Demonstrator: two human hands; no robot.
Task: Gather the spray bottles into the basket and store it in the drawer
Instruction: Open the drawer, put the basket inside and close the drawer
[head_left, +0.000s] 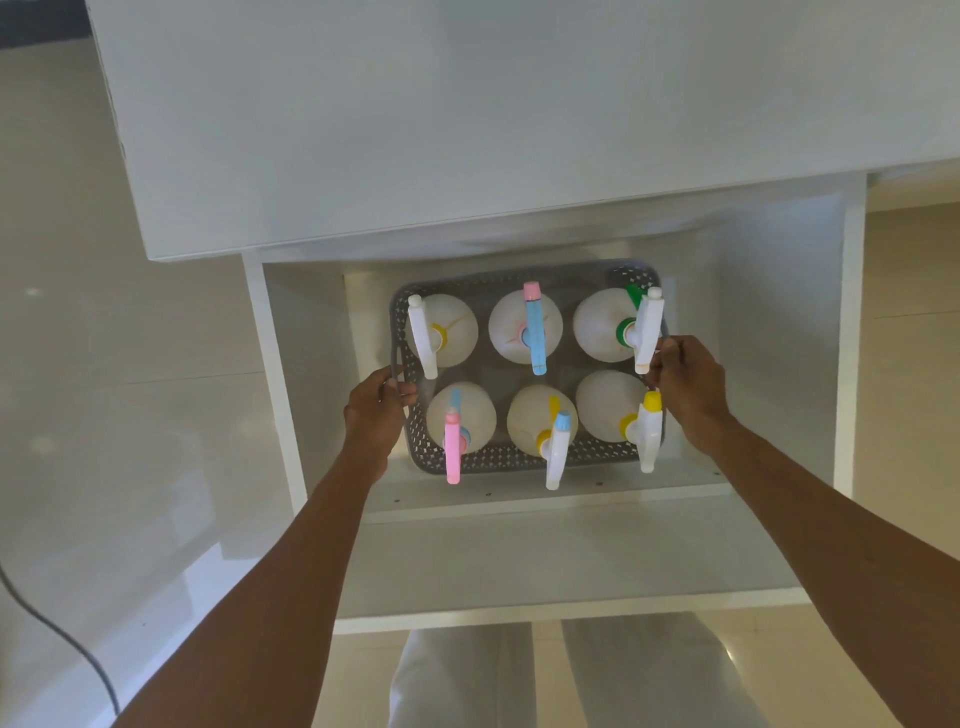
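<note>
A grey perforated basket (498, 460) sits inside the open white drawer (545, 561), under the cabinet top. It holds several white spray bottles with coloured triggers, among them one with a blue and pink head (534, 332) and one with a pink head (453, 441). My left hand (376, 410) grips the basket's left handle. My right hand (688, 387) holds the right rim, beside a bottle with a green collar (636, 327). Whether the basket rests on the drawer floor or hangs just above it, I cannot tell.
The white cabinet top (467, 130) overhangs the drawer's back. The drawer's tall side walls (280, 389) flank the basket closely. A dark cable (57, 629) runs over the glossy floor at lower left. My white trousers (561, 680) show below the drawer front.
</note>
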